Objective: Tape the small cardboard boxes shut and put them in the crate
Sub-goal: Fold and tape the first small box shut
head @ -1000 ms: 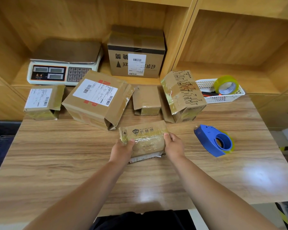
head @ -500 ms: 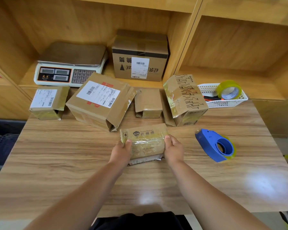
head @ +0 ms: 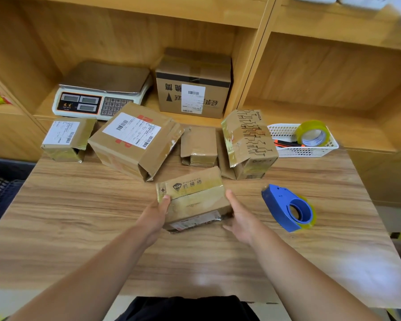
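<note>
Wooden table (head: 79, 228) stands before open shelving. Small box (head: 195, 200), brown with yellowed tape across its top, sits at table centre, held at both ends. Left hand (head: 154, 216) grips the left end, thumb on the top face. Right hand (head: 241, 218) holds the right end, thumb along the edge, fingers tucked beneath the near corner. Blue tape dispenser (head: 287, 208) lies on the table near the right hand, apart from it. Four more boxes line the rear edge. Dark crate (head: 0, 188) sits left of the table, lower down.
</note>
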The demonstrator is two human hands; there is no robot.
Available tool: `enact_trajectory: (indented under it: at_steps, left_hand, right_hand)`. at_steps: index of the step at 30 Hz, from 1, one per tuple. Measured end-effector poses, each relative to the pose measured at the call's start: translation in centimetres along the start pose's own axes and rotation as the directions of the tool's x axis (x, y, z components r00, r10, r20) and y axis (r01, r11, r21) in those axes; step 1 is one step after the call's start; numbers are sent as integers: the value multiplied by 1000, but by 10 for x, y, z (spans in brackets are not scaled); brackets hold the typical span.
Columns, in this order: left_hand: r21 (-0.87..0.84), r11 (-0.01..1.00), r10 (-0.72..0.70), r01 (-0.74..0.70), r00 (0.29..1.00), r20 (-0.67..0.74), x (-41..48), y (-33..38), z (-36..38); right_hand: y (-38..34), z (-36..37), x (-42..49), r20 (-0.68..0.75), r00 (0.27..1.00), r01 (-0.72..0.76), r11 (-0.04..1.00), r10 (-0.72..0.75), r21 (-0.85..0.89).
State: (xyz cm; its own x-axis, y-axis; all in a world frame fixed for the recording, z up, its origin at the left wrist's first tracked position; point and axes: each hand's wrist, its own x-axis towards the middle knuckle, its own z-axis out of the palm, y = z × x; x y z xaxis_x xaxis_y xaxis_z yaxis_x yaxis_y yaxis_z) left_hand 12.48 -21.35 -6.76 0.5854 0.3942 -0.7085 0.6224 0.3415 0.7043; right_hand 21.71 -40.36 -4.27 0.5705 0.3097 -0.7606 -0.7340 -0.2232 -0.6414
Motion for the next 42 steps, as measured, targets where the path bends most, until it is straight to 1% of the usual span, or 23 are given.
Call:
enact_trajectory:
  at_steps: [2, 4, 6, 8, 10, 12, 14, 16, 17, 18, 19, 20, 21, 22, 23, 24, 26, 27, 30, 32, 35, 38, 42]
  left_hand:
    - [-21, 1000, -12, 12, 1000, -14, -1, -11, 7]
    - [-34, 999, -19, 17, 998, -58, -5, -17, 14]
    - [-18, 999, 29, -32, 993, -118, -15, -12, 21]
    - [10, 995, 103, -103, 983, -155, -21, -5, 24]
    - [13, 974, 226, -227, 959, -172, -30, 6, 23]
    - [-24, 936, 344, -350, 929, -138, -43, 20, 20]
    - [-26, 901, 432, -434, 900, -55, -55, 32, 18]
    - [82, 870, 486, -487, 873, 29, -60, 39, 15]
    - [182, 838, 511, -515, 857, 71, -60, 42, 12]
    - [307, 784, 531, -540, 839, 121, -59, 43, 11]
    - [443, 699, 546, -561, 819, 176, -59, 46, 11]
    - [559, 590, 559, -582, 794, 238, -59, 48, 11]
    - [638, 481, 562, -601, 770, 302, -58, 51, 13]
    - [677, 387, 565, -626, 741, 362, -56, 54, 15]
    - [689, 321, 562, -649, 717, 414, -55, 57, 18]
    - [692, 276, 553, -667, 699, 453, -52, 60, 21]
    - [698, 223, 516, -681, 690, 508, -46, 66, 24]
    - [704, 224, 486, -673, 704, 518, -43, 68, 25]
    - [718, 276, 395, -639, 757, 521, -34, 72, 21]
    - [700, 287, 423, -654, 742, 520, -27, 71, 21]
    - [684, 264, 450, -680, 714, 536, -20, 74, 22]
    - [688, 259, 453, -678, 714, 533, -17, 80, 23]
    - [660, 348, 473, -666, 733, 489, -8, 85, 26]
  right_hand:
    - [-10, -2, -5, 6, 997, 75, 994, -75, -85]
    - [-21, -5, -8, -13, 989, 141, 976, -145, -166]
    - [-32, -9, -11, -1, 979, 197, 951, -203, -238]
    - [-44, -11, -16, 49, 950, 307, 900, -307, -311]
    - [-55, -13, -17, 99, 898, 422, 775, -429, -470]
    - [-65, -13, -23, 164, 878, 437, 612, -450, -659]
    - [-73, -12, -31, 267, 851, 469, 427, -452, -773]
    - [-74, -13, -35, 383, 821, 508, 234, -424, -829]
    - [-73, -13, -35, 429, 816, 517, 157, -388, -841]
    - [-70, -12, -33, 459, 821, 518, 102, -340, -849]
    - [-68, -11, -31, 482, 828, 520, 70, -287, -851]
    - [-67, -10, -29, 496, 833, 524, 59, -243, -850]
    - [-67, -9, -28, 498, 839, 523, 71, -220, -849]
    - [-67, -9, -28, 497, 840, 524, 92, -219, -847]
    - [-68, -8, -29, 498, 836, 531, 113, -232, -840]
    - [-68, -8, -29, 498, 831, 538, 129, -249, -833]
    - [-66, -6, -29, 505, 814, 554, 127, -287, -823]
    - [-64, -6, -29, 513, 803, 566, 114, -304, -817]
    - [-62, -3, -25, 521, 783, 583, 108, -341, -805]
    - [-61, -2, -20, 509, 776, 585, 123, -373, -801]
    - [-60, 0, -15, 494, 757, 599, 151, -428, -786]
    - [-60, 2, -12, 477, 743, 621, 217, -470, -753]
    - [-62, 1, -8, 415, 729, 640, 325, -544, -697]
